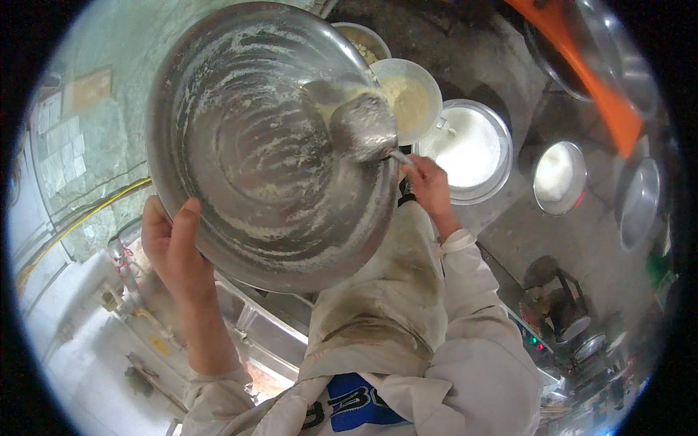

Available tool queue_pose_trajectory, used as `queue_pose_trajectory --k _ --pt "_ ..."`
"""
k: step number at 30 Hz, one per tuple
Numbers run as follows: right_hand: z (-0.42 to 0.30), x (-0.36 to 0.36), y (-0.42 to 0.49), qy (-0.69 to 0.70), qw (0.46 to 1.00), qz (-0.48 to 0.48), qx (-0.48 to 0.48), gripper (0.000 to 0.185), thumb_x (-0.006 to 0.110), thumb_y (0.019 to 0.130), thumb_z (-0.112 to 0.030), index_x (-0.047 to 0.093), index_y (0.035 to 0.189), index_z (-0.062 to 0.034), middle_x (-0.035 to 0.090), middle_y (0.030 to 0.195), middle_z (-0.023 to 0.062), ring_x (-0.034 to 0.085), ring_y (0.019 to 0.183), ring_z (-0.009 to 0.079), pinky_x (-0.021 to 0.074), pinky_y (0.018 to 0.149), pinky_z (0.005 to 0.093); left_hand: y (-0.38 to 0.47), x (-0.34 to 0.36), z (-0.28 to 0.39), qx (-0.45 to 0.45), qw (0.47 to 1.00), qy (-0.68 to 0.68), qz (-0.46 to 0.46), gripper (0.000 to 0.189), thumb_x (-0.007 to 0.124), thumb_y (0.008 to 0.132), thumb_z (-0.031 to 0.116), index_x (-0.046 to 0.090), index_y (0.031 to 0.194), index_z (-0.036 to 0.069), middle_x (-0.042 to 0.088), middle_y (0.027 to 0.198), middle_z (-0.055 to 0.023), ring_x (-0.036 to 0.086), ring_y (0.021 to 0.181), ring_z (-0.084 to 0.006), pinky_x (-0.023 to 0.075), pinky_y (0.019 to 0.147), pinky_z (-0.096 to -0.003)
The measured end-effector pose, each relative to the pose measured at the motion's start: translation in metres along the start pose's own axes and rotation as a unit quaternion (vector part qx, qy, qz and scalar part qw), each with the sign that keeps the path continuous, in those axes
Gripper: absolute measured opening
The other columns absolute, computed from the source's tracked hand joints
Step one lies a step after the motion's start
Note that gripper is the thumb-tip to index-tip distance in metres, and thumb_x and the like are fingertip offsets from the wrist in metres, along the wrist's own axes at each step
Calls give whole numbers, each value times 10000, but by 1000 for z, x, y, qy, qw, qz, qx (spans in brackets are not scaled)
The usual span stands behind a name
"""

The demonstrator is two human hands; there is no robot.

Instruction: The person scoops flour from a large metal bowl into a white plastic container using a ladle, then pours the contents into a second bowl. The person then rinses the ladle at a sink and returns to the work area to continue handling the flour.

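Observation:
A large round metal basin (262, 163) is tilted up in front of me, its inside streaked with pale powder. My left hand (177, 240) grips its rim at the lower left, thumb on the inside. In my right hand (428, 182) is the handle of a metal scoop (364, 128), whose broad head lies against the basin's inner right side, dusted with powder. Just beyond the rim stands a whitish tub (411, 101) of pale yellow powder. Close to my right hand is a round container (463, 144) of white granular or powdery stuff.
A bowl with pale lumps (368, 43) stands behind the tub. To the right are a smaller metal bowl of white stuff (559, 177) and a metal pan (639, 204). An orange strip (594, 76) crosses the upper right. Sheets of paper (62, 141) hang on the left wall.

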State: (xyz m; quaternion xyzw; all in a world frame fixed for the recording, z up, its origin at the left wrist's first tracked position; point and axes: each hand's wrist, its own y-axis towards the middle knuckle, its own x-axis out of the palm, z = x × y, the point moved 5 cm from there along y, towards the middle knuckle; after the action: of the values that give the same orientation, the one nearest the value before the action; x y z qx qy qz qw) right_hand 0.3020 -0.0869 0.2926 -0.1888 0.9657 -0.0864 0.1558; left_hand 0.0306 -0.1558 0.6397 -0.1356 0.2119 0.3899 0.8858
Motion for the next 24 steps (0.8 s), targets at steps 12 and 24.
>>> queue_pose_trajectory --k 12,24 --pt "8 -5 -26 69 995 -14 68 300 680 900 -158 659 1144 15 677 910 86 563 747 123 476 696 261 -1 4 4 53 998 26 -9 36 601 877 48 581 854 30 579 829 8 479 749 -53 388 704 -214" --pt "16 9 -14 161 982 -24 96 310 685 888 -153 646 1150 7 676 950 83 603 813 139 493 733 287 -2 3 -1 27 1000 -4 -3 37 614 874 55 586 866 31 560 803 20 456 728 -45 376 688 -211"
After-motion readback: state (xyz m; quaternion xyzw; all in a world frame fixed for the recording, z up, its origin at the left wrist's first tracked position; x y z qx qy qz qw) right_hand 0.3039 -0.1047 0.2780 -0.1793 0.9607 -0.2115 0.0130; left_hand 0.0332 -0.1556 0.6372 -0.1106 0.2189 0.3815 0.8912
